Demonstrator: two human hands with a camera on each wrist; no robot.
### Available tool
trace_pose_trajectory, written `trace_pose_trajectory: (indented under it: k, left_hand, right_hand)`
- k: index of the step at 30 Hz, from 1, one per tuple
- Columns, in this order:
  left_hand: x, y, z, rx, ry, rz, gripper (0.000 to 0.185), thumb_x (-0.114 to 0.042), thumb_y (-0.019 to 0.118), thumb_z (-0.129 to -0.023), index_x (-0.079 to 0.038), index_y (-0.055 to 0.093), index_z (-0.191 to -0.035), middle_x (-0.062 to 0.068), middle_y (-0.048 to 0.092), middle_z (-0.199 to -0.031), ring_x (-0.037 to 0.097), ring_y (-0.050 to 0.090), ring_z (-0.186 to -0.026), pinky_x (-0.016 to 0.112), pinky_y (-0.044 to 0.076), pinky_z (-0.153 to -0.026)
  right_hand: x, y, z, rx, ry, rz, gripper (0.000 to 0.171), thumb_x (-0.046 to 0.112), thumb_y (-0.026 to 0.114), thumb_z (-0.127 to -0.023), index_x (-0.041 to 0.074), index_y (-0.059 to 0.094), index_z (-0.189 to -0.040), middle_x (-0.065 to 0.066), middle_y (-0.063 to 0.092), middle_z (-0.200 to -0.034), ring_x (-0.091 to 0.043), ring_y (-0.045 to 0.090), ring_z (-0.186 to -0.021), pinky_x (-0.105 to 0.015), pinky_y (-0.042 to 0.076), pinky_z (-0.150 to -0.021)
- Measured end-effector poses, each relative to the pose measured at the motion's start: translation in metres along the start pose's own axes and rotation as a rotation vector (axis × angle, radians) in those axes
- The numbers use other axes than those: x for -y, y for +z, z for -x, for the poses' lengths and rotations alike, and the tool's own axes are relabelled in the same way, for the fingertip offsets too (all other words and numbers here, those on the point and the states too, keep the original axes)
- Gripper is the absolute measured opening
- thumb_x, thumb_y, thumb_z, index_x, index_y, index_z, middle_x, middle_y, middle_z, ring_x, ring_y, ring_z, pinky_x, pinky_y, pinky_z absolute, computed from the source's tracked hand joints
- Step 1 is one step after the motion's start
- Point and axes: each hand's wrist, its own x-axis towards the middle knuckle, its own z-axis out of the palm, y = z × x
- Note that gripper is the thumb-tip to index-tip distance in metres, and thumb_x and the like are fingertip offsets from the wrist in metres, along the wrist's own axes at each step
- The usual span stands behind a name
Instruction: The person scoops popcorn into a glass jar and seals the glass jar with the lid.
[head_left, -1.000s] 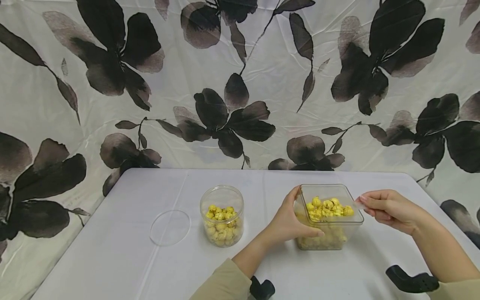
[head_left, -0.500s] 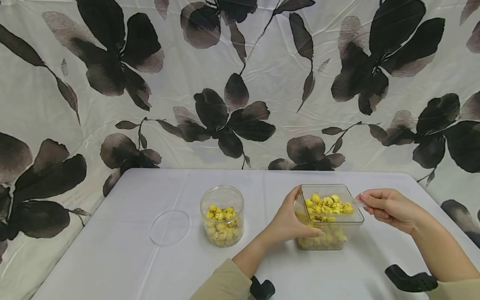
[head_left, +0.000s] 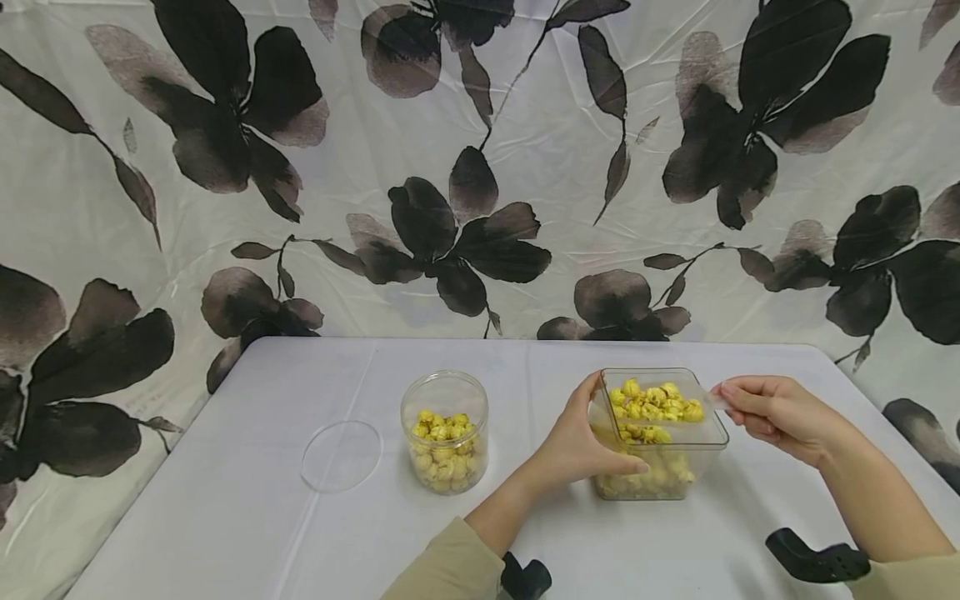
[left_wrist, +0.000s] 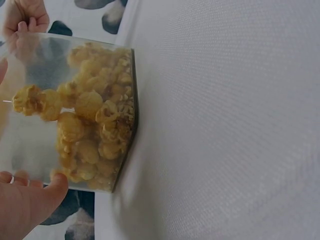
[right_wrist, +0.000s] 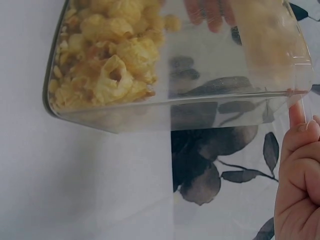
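Square clear plastic container (head_left: pixel 660 450), lower right of centre in the head view, standing on the white desk (head_left: pixel 225 517) and partly filled with yellow popcorn (head_left: pixel 652 479). A clear scoop (head_left: pixel 660 408), loaded with more popcorn, is held over the container's open mouth. The right hand (head_left: pixel 776 412) pinches the scoop's thin handle tab between thumb and fingertips; its grip is closed on the scoop. The left hand (head_left: pixel 581 446) wraps the container's left wall, thumb at the rim and fingers curled along the front, so its grip is clamped on the container.

Handling, as judged: the container is thin-walled, rigid, light and smooth, so it slides easily on the cloth; a hold across a side wall near the rim steadies it best. The scoop is light and stiff, but its load is loose and spills if tilted; the handle tab is the place to hold it.

Count: one square container, one scoop, one round clear jar (head_left: pixel 445 433) holding popcorn at frame centre, and one round clear lid (head_left: pixel 341 454) lying flat to its left. Two hands.
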Motion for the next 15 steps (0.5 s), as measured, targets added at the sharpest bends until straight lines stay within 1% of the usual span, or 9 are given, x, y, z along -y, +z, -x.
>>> trace_pose_trajectory:
  k: [3, 8, 11, 15]
  left_hand:
    - [0.0010, -0.0001, -0.0001, -0.005, -0.004, 0.001, 0.114, -0.024, 0.089, -0.060, -0.021, 0.017, -0.148, -0.002, 0.027, -0.147, 0.014, 0.026, -0.134, 0.043, 0.027, -0.107]
    - [0.0036, 0.0011, 0.0004, -0.010, -0.006, 0.003, 0.115, -0.025, 0.089, -0.059, -0.021, 0.017, -0.149, -0.002, 0.027, -0.147, 0.015, 0.026, -0.134, 0.043, 0.027, -0.107]
    - [0.0052, 0.0019, -0.0002, -0.009, -0.007, 0.003, 0.115, -0.026, 0.089, -0.059, -0.022, 0.017, -0.148, -0.005, 0.027, -0.146, 0.013, 0.026, -0.134, 0.043, 0.027, -0.107]
    - [0.0059, 0.0014, -0.0017, -0.008, 0.006, -0.001, 0.115, -0.026, 0.090, -0.058, -0.022, 0.018, -0.148, -0.006, 0.027, -0.146, 0.011, 0.026, -0.133, 0.042, 0.027, -0.107]
  right_hand:
    - [-0.0017, -0.0009, 0.0001, 0.000, -0.012, -0.015, 0.033, 0.003, 0.040, -0.099, 0.015, 0.070, -0.092, 0.002, 0.055, -0.071, -0.013, 0.021, -0.052, -0.024, 0.016, -0.047]
    - [-0.0053, -0.0025, 0.0008, 0.002, -0.026, -0.025, 0.033, 0.003, 0.040, -0.099, 0.015, 0.070, -0.093, 0.003, 0.055, -0.071, -0.012, 0.021, -0.052, -0.025, 0.015, -0.046]
    - [-0.0060, -0.0035, 0.0011, 0.002, -0.034, -0.027, 0.034, 0.003, 0.039, -0.100, 0.014, 0.070, -0.093, 0.003, 0.055, -0.071, -0.012, 0.020, -0.052, -0.025, 0.014, -0.046]
    - [-0.0054, -0.0051, 0.0003, 0.011, -0.041, -0.038, 0.034, 0.003, 0.038, -0.100, 0.014, 0.070, -0.094, 0.003, 0.055, -0.072, -0.012, 0.020, -0.052, -0.025, 0.014, -0.046]
